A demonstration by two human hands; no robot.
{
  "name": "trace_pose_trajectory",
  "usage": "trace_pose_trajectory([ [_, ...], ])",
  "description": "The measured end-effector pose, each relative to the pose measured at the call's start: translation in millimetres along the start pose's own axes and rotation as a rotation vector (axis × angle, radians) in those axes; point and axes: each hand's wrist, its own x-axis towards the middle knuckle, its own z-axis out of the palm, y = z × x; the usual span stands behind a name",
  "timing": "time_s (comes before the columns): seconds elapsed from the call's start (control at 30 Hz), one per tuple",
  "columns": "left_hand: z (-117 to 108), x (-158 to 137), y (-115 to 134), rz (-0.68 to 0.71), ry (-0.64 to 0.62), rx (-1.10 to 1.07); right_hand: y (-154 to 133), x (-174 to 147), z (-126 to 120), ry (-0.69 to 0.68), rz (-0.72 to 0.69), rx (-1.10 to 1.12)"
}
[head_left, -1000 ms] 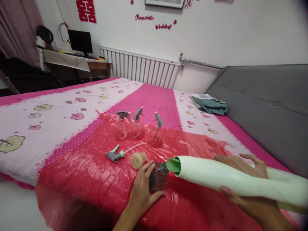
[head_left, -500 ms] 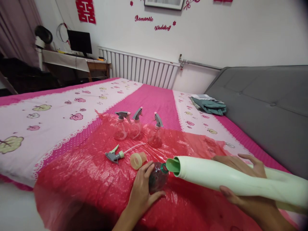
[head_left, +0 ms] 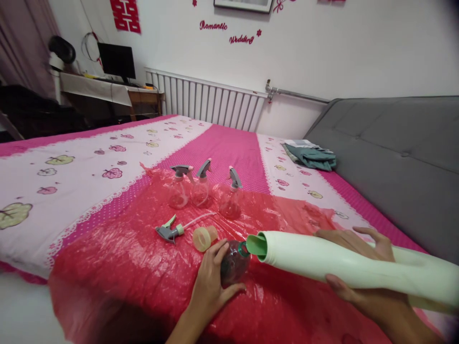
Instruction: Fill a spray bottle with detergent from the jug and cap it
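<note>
My left hand (head_left: 211,277) is wrapped round a clear spray bottle body (head_left: 235,263) with a green neck and no spray head on it. A large pale green jug (head_left: 304,258) lies tilted in my right hand (head_left: 362,263), its green spout beside the bottle's neck. Whether liquid flows between them I cannot make out. Left of the bottle lies a yellowish translucent cap (head_left: 204,238). Further left is a loose grey and green trigger spray head (head_left: 171,231) with its tube.
Three clear spray bottles with grey heads stand behind, the right one (head_left: 230,203) slightly apart. Red plastic sheeting (head_left: 118,248) covers part of the patterned bed (head_left: 86,162). Folded clothes (head_left: 311,156) lie by the grey headboard (head_left: 394,129).
Both hands, the bottle and the jug hold almost the same places. The whole view has shifted very slightly.
</note>
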Motion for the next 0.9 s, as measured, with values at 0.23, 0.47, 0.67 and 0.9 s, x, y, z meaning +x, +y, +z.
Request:
trace_pose_trajectory([
  [0.23,-0.3,0.5,0.0,-0.001,-0.025,0.01,0.4,-2.2,0.3,0.002,0.027,0.017],
  [0.47,-1.0,0.9,1.2,-0.016,-0.055,0.008,0.4,-2.2,-0.8,-0.019,0.036,0.026],
  [0.67,-0.8,0.8,0.9,-0.007,-0.047,0.012,0.4,-3.9,-0.7,-0.023,0.068,0.054],
  [0.9,-0.9,0.1,1.5,-0.013,-0.04,0.016,0.7,-3.0,-1.5,-0.031,0.065,0.051],
])
